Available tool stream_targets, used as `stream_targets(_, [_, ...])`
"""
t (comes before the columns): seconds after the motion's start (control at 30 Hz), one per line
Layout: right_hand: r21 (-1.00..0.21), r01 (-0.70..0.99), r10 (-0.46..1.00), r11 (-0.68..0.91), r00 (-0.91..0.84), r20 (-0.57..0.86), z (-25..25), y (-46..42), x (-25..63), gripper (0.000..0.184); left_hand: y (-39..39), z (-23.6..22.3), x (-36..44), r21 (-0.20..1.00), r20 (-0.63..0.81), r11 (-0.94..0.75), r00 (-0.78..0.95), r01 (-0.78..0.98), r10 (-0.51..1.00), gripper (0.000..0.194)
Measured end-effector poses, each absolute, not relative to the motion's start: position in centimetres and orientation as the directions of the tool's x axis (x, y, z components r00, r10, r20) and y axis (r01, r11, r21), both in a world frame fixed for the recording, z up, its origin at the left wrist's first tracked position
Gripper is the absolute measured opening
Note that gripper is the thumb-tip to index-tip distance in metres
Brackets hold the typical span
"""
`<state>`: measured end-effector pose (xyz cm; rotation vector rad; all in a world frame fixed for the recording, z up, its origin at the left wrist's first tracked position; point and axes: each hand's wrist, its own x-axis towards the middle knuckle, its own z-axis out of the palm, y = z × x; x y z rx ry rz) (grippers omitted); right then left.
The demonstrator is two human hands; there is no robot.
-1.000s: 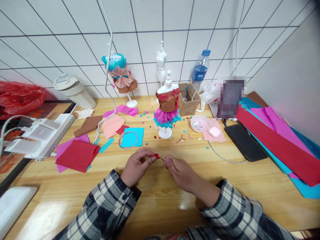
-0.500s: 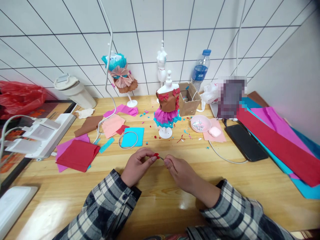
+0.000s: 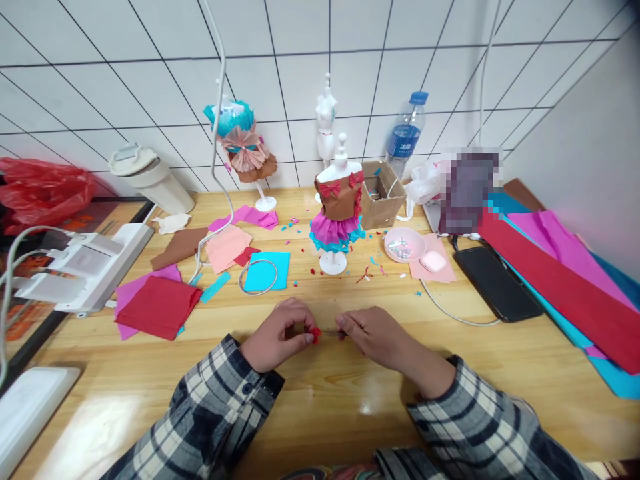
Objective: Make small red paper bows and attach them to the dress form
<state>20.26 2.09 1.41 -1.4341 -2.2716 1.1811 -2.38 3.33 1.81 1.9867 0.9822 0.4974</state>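
Between the thumb and index finger of my left hand (image 3: 281,335) is a small crumpled red paper piece (image 3: 315,335). My right hand (image 3: 375,337) is closed on a thin metal tool that looks like tweezers (image 3: 331,332). Its tip points left and lies close to the red piece; whether it touches cannot be made out. Beyond my hands stands a small white mannequin (image 3: 340,172) on a round base. It wears a brown bodice (image 3: 339,200) with red bows and a pink and blue ruffled skirt (image 3: 337,231).
Left lie folded red paper (image 3: 159,307), a blue sheet (image 3: 276,270) with a ring on it, and a power strip (image 3: 107,267). Behind are a dressed mannequin (image 3: 245,150), a cardboard box (image 3: 383,200) and a bottle (image 3: 406,137). Right are a pink bowl (image 3: 406,245), a phone (image 3: 497,283) and paper strips (image 3: 565,293).
My right hand has drawn slightly to the right with the tool, so more of it shows. The red piece has turned and dropped a little in my left fingers. The view shifted slightly.
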Motion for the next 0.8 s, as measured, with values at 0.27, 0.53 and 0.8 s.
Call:
stream_targets(0.27, [-0.638,0.716,0.792,0.285,-0.551,-0.265,2.08,1.84,20.07,0.046,3.4,2.01,-2.31,0.751,-0.086,-0.443,0.738,0.489,0.669,0.008])
stream_targets(0.53, [-0.597,0.75,0.778,0.286,-0.545,-0.313,2.06,1.69,20.09,0.048,3.18,2.06,-2.16,0.727,-0.091,-0.462,0.738,0.508,0.668,0.008])
stream_targets(0.8, [-0.507,0.786,0.792,0.354,-0.54,-0.285,1.59,1.51,19.66,0.048,3.27,1.93,-2.21,0.719,-0.101,-0.464,0.738,0.518,0.667,0.003])
